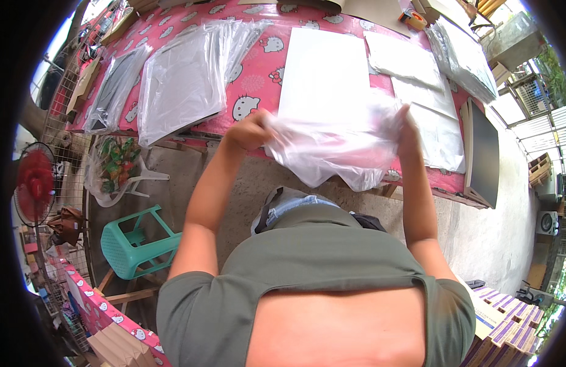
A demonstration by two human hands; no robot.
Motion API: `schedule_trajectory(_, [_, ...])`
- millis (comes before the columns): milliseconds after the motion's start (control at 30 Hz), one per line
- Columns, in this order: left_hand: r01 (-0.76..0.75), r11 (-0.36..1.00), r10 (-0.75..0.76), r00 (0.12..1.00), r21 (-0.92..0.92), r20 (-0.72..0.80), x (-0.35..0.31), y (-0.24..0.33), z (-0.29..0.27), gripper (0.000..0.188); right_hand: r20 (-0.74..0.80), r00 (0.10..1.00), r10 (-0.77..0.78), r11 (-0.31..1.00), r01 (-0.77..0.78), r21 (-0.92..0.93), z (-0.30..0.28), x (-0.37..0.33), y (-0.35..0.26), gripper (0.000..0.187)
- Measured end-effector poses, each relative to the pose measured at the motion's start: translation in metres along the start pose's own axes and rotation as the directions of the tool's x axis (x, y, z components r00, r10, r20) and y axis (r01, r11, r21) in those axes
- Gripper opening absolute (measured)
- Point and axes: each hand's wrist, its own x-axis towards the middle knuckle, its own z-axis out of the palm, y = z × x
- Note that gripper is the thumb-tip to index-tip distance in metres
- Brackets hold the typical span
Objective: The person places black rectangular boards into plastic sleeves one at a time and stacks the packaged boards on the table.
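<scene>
Between my two hands a clear plastic bag [332, 153] is stretched over the table's near edge, its lower side hanging loose. My left hand [252, 130] grips one end with fingers closed. At the other end my right hand [409, 133] also grips the plastic, thumb upward, partly blurred by motion. Just beyond the bag, a flat white board [324, 73] lies on the pink patterned tablecloth [249, 79]. The bag covers the board's near edge, so I cannot tell whether the board is inside it.
Plastic-wrapped panels [182, 79] lie at left. Flat clear bags [426, 122] lie right of the board, beside dark panels [483, 156] at the table's end. An orange tape dispenser [412, 19] sits at the back. A green stool [136, 241] stands lower left, boxes [506, 324] lower right.
</scene>
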Motion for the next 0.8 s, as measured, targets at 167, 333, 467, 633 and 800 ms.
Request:
schedule_trajectory(167, [-0.157, 0.718, 0.247, 0.968, -0.678, 0.037, 0.01, -0.008, -0.019, 0.058, 0.365, 0.924, -0.115, 0.917, -0.043, 0.397, -0.015, -0.003, 0.063, 0.025])
schedule_trajectory(333, [0.44, 0.71, -0.545, 0.838, 0.55, 0.035, 0.002, -0.019, -0.04, 0.03, 0.184, 0.933, -0.31, 0.881, 0.209, 0.423, -0.034, -0.012, 0.068, 0.02])
schedule_trajectory(467, [0.131, 0.979, -0.16, 0.968, -0.153, -0.196, -0.011, -0.05, -0.067, 0.015, 0.261, 0.964, -0.046, 0.977, -0.011, 0.212, -0.056, -0.009, 0.073, 0.016])
schedule_trajectory(633, [0.075, 0.974, 0.151, 0.486, 0.213, -0.861, 0.027, -0.071, -0.035, 0.012, -0.207, 0.978, 0.017, 0.967, -0.069, -0.245, -0.026, 0.024, 0.069, 0.014])
schedule_trajectory(800, [0.361, 0.484, 0.718, 0.357, 0.797, -0.598, 0.042, -0.09, -0.038, 0.013, -0.22, 0.776, -0.591, 0.331, -0.016, -0.944, -0.006, 0.054, 0.084, 0.025])
